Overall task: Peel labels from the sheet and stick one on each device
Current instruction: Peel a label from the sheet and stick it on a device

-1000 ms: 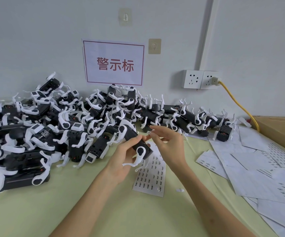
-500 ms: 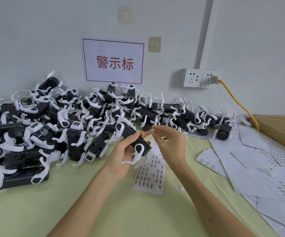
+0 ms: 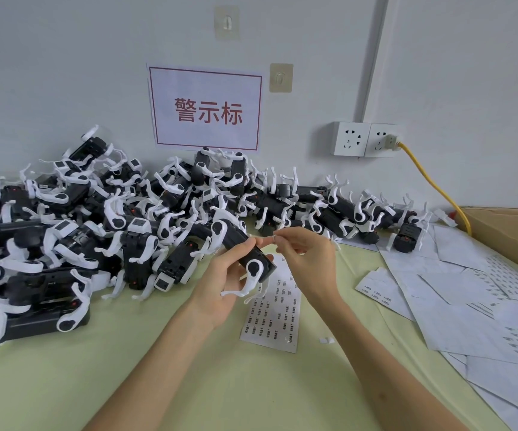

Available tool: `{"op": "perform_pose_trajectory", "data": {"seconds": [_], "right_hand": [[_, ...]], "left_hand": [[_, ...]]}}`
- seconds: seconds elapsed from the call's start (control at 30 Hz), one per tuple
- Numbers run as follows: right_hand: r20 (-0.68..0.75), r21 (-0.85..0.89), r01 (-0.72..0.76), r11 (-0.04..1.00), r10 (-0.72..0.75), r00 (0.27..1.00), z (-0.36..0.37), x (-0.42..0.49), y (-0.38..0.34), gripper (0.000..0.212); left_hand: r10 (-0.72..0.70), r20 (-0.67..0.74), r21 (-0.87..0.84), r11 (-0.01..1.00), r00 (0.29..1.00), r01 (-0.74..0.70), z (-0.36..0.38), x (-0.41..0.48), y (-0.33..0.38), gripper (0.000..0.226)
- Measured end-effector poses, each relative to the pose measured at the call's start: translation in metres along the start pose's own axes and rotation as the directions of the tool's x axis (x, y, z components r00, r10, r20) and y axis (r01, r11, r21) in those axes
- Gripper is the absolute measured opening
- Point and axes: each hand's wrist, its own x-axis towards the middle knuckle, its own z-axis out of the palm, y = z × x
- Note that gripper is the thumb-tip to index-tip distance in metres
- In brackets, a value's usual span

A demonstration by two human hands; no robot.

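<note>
My left hand (image 3: pixel 223 279) grips a black device with white clips (image 3: pixel 245 253), lifted above the pale green table. My right hand (image 3: pixel 305 255) pinches a small label (image 3: pixel 275 237) between thumb and fingertip, right at the tip of my left index finger and just above the device's upper face. The label sheet (image 3: pixel 274 318) lies flat on the table beneath both hands, with rows of small printed labels. A large heap of matching black and white devices (image 3: pixel 120 219) fills the left and back of the table.
Used white backing sheets (image 3: pixel 469 306) are spread over the right side of the table. A cardboard box (image 3: pixel 512 231) stands at the right edge. A yellow cable (image 3: pixel 431 185) runs from the wall sockets (image 3: pixel 366 140). A small paper scrap (image 3: pixel 327 340) lies by the label sheet.
My right hand has brought the pinched label a little left, to the tip of my left index finger over the device. My left hand keeps its hold on the device.
</note>
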Motion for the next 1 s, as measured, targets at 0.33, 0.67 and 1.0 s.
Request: {"op": "perform_pose_trajectory", "data": {"seconds": [0.33,0.67,1.0], "right_hand": [[-0.004,0.004,-0.036,0.999,0.036,0.999,-0.001,0.000,-0.002,0.009],[0.043,-0.079,-0.064,0.995,0.068,0.997,0.000,0.000,-0.001,0.017],[0.497,0.199,-0.357,0.913,0.220,0.839,0.002,-0.005,-0.013,0.065]], "left_hand": [[-0.001,-0.014,0.049,0.999,1.000,0.002,0.000,-0.001,0.000,0.056],[0.050,-0.092,0.114,0.993,0.994,-0.039,0.004,-0.005,0.003,0.054],[0.136,-0.293,0.198,0.977,0.947,-0.079,0.010,-0.004,0.002,0.053]]}}
